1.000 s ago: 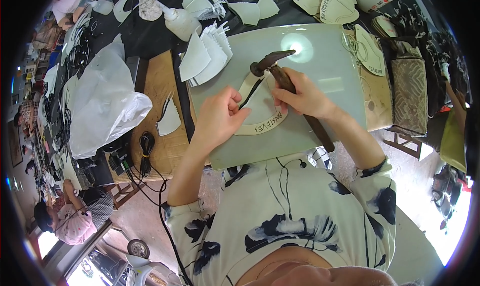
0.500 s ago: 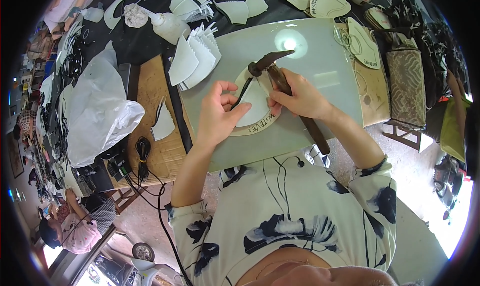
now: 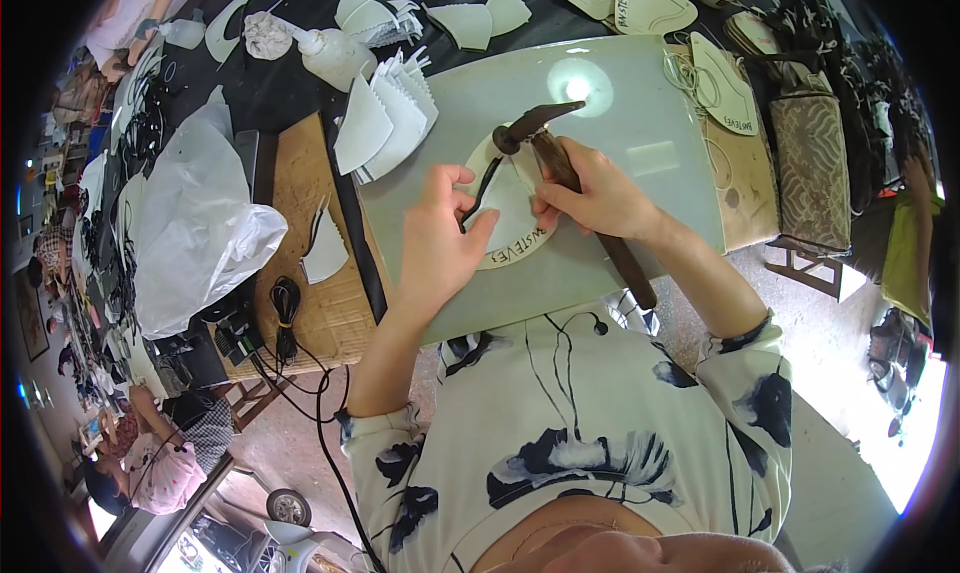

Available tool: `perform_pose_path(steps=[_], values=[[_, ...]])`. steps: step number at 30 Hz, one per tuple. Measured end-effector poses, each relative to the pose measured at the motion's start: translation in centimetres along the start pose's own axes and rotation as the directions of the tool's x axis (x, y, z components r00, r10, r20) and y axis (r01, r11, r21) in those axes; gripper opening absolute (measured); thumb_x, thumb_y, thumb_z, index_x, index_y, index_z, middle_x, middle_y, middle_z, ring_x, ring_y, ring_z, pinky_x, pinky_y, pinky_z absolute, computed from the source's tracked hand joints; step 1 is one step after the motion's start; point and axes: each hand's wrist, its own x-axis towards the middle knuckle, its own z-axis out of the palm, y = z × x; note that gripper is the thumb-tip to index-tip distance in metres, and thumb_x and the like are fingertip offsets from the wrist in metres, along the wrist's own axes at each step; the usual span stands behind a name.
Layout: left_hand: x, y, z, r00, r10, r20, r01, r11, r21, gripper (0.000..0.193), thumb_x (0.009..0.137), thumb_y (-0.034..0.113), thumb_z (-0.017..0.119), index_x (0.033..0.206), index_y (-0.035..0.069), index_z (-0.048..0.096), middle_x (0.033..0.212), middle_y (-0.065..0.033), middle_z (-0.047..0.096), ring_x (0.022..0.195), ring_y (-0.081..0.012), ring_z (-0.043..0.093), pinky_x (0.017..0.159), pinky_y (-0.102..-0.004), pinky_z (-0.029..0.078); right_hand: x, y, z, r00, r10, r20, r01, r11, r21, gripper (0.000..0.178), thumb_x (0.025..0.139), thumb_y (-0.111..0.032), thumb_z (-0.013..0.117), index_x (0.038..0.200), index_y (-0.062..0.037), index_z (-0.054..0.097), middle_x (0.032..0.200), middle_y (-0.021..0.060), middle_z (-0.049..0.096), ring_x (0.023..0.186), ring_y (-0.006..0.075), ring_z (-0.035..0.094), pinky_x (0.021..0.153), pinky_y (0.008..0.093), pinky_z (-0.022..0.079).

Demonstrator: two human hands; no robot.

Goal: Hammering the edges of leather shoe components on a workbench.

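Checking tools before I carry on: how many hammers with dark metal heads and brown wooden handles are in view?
1: the dark metal hammer with a brown wooden handle, held in the right hand above the pale grey-green board. Others may be hidden.

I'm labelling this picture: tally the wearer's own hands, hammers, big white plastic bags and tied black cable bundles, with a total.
Left hand and right hand: 2
Hammer: 1
White plastic bag: 1
Black cable bundle: 1
Total: 5
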Motion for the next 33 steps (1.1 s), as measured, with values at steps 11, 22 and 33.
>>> perform_pose_path(steps=[11,22,33], values=[[0.5,-0.6,0.0,0.997,0.073,-0.014,-0.073,0.997,0.001,0.045,0.077,0.007,0.076,0.114,0.001,0.051,0.072,-0.0063,0.066,0.053,-0.0084,0.051,0.051,-0.0256,0.041,0.2,0.2,0.0,1.000,-0.020,-0.006,0.020,1.000,-0.011,0.018,0.093,-0.012,0.058,0.093,-0.0010,0.044,0.080,0.0083,0.069,0.069,0.0135,0.071,0.045,0.0247,0.048],[0.0,0.4,0.1,0.999,0.042,0.008,-0.043,0.983,0.181,0.041,0.078,0.009,0.073,0.110,0.004,0.049,0.082,-0.0134,0.067,0.068,-0.0320,0.067,0.062,-0.0402,0.051,-0.2,-0.9,1.1,0.996,-0.028,0.083,0.023,0.998,0.056,0.014,0.096,-0.009,0.056,0.098,0.0006,0.046,0.086,0.0102,0.070,0.074,0.0136,0.071,0.049,0.0244,0.050],[0.0,-0.8,-3.1,0.989,-0.127,0.076,0.135,0.985,-0.105,0.044,0.078,0.006,0.076,0.111,-0.004,0.048,0.072,-0.0085,0.069,0.065,-0.0083,0.062,0.060,-0.0239,0.050,0.7,0.6,1.9,0.991,-0.132,0.033,0.132,0.991,-0.004,0.013,0.094,-0.005,0.054,0.099,0.0048,0.047,0.089,0.0139,0.071,0.076,0.0197,0.074,0.065,0.0307,0.057]])
